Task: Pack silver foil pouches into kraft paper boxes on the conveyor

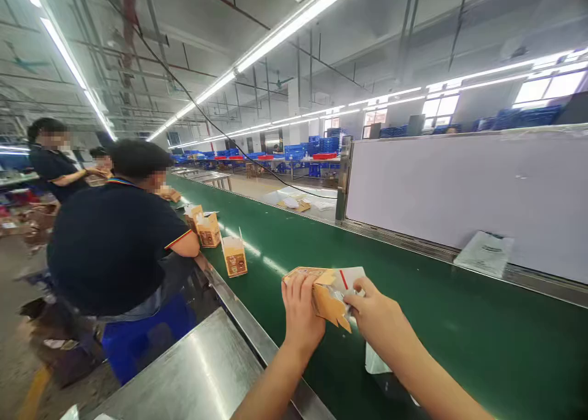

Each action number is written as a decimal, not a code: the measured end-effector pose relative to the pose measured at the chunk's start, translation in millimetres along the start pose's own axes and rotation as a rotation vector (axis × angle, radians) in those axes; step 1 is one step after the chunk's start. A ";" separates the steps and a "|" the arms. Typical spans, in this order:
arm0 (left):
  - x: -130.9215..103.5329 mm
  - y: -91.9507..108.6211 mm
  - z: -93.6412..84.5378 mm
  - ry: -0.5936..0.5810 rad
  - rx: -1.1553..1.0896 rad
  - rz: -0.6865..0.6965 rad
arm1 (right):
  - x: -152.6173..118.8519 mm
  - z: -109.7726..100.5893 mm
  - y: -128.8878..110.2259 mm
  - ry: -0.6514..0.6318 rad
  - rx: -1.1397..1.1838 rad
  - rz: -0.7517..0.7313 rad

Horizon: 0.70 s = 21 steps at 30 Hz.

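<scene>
My left hand (299, 313) grips a small orange cardboard box (321, 291) lying on its side above the green conveyor belt (413, 322). My right hand (379, 316) pinches the box's open flap end, where a white leaflet with a red mark (349, 279) and a clear plastic packet show. A white plastic bag (374, 362) lies on the belt under my right wrist.
Further up the belt stand an upright orange box (234, 256) and two more boxes (205, 225). A co-worker in a dark shirt (114, 242) sits at my left; other people are behind. A steel table (193, 371) lies near left. A white panel (468, 193) borders the belt; a bag (484, 253) leans on it.
</scene>
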<state>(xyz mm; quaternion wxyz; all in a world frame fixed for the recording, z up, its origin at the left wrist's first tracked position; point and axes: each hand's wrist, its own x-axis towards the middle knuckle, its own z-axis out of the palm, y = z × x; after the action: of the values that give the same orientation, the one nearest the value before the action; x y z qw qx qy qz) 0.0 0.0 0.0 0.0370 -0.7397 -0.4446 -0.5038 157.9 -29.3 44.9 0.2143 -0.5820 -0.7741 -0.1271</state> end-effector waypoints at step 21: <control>-33.5 42.0 -2.1 -0.095 -0.359 -0.565 | -41.7 -33.8 -26.3 -0.037 0.545 -0.043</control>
<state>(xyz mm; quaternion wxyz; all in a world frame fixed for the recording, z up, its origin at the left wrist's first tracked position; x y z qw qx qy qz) 24.5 -47.1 -8.5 -0.2556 -0.6048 -0.5374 -0.5292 148.7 -87.3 55.9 0.3463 -0.4884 -0.7957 0.0921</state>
